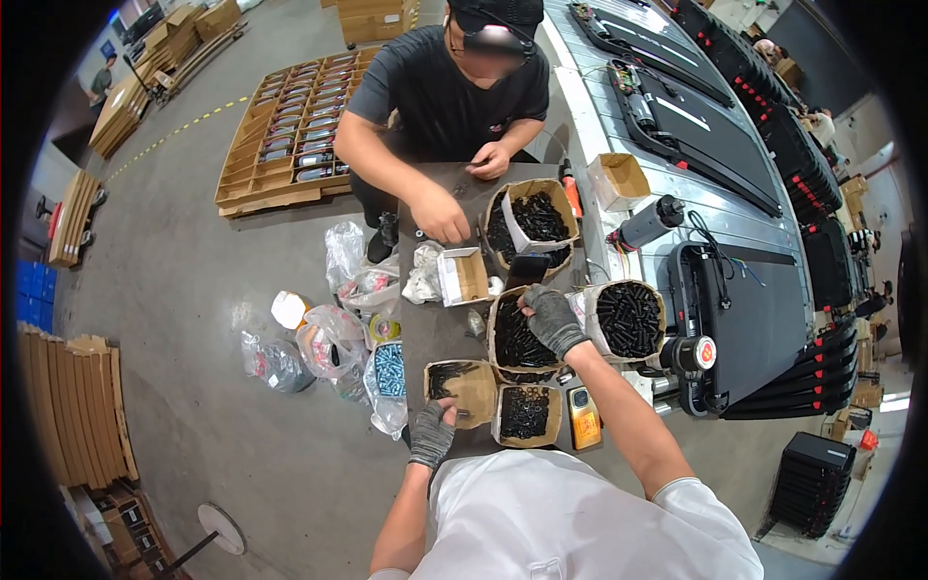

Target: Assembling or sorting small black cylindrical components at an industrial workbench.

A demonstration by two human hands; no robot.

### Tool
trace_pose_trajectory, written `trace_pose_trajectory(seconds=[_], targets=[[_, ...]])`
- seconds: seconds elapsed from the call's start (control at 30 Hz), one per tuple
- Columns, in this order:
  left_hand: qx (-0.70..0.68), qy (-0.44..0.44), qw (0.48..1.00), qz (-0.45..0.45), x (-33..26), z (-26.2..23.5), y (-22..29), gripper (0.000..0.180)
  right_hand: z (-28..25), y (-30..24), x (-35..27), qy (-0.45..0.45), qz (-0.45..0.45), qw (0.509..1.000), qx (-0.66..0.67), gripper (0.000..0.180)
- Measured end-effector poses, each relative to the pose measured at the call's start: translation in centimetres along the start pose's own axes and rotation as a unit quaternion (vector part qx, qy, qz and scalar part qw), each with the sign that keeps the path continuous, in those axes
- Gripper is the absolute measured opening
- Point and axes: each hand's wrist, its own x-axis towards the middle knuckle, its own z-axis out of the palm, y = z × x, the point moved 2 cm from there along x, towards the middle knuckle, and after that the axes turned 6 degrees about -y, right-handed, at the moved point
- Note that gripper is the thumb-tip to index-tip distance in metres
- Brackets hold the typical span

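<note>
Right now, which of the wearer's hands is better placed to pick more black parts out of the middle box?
The right hand, probably: it already rests on the rim of the middle box of black parts. The left hand sits lower, at the edge of the nearly empty brown box.

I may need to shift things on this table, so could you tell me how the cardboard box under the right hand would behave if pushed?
The cardboard box looks nearly full of small black parts, so probably heavy and slow to slide. Its open flaps look soft, so the walls may bow. The right hand reaches in from above.
</note>
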Motion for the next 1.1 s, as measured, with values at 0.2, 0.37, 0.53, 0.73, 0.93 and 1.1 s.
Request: trace_pose_trajectory(seconds=[0.2, 0.37, 0.53, 0.73, 0.93, 1.1], targets=[[0.137, 0.06, 0.986, 0.067, 1.0, -3.0, 2.6, 0.019, -0.7, 0.1, -0.5, 0.043, -0.011, 0.993, -0.108, 0.013], [0.332, -0.079, 0.93, 0.138, 2.3, -0.8, 1.9, 0.032, -2.7, -3.3, -2.0, 0.128, -0.052, 0.989, -0.05, 0.013], [0.412, -0.16, 0.887, 0.133, 5.9, 2.8, 3.4, 0.051, -5.1, -10.1, -8.1, 0.145, -0.12, 0.982, 0.035, 0.014], [0.471, -0.195, 0.86, 0.024, 7.1, 5.6, 5.0, 0.054, 0.3, -8.4, -17.6, 0.072, -0.07, 0.993, 0.067, 0.014], [0.374, -0.168, 0.911, -0.039, 6.9, 6.8, 2.7, 0.033, 5.4, -2.8, -22.6, 0.018, 0.053, 0.99, 0.129, 0.01], [0.384, -0.146, 0.912, 0.001, 6.4, 6.3, 0.9, 0.032, 6.9, -0.7, -22.3, 0.002, 0.098, 0.991, 0.094, 0.017]])
